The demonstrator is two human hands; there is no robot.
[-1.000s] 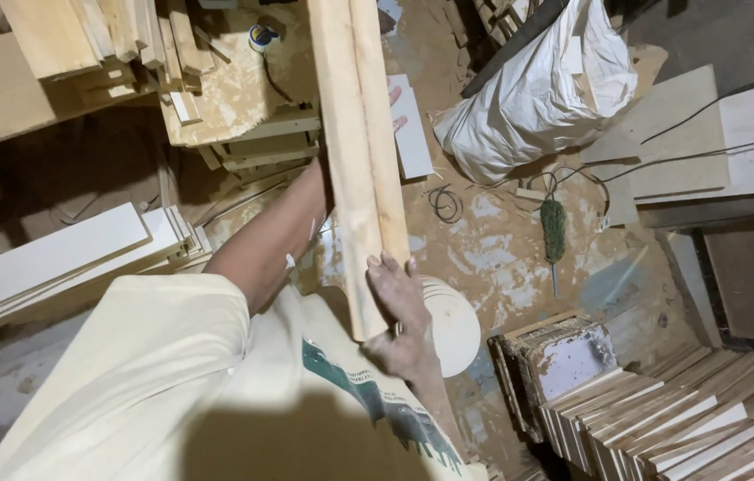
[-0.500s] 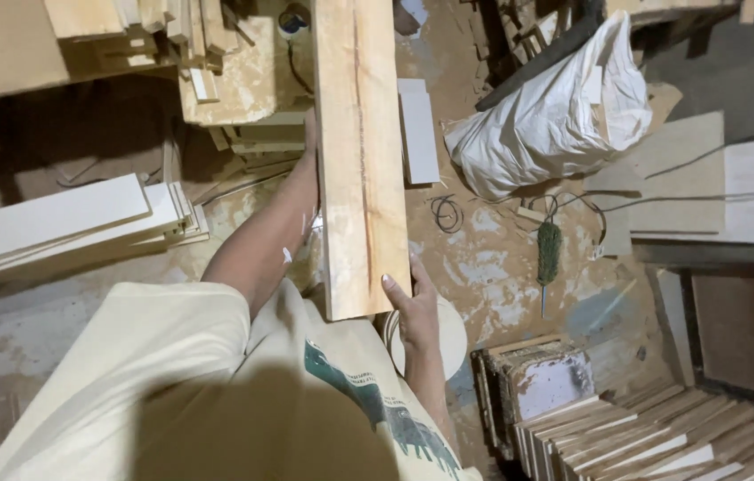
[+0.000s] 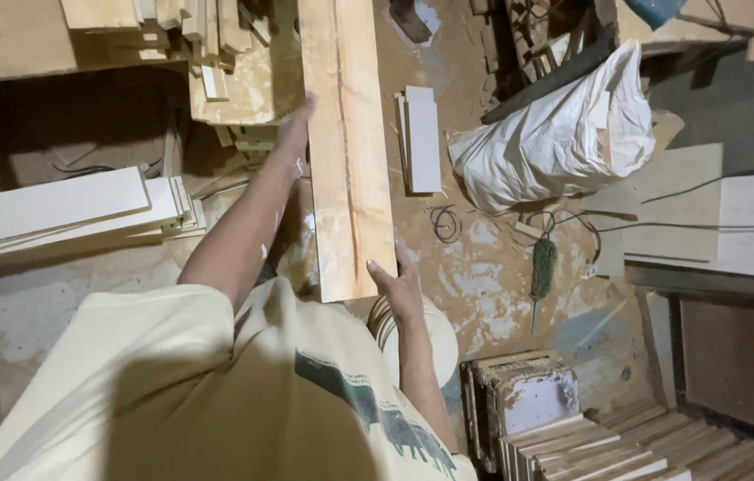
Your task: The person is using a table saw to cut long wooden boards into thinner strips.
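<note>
Plank [image 3: 346,151] long axis straight ahead, betw. left hand [image 3: 295,120] & right hand [image 3: 399,285].

Plank [image 3: 346,151]: pale orange-tan, one dark reddish streak lengthwise. Shirt [image 3: 217,392]: cream, dark green print. Sack [image 3: 555,134]: white. Boards [image 3: 48,209]: off-white. Floor [image 3: 484,267]: brown, pale blotches. Brush [image 3: 543,267]: green.
</note>
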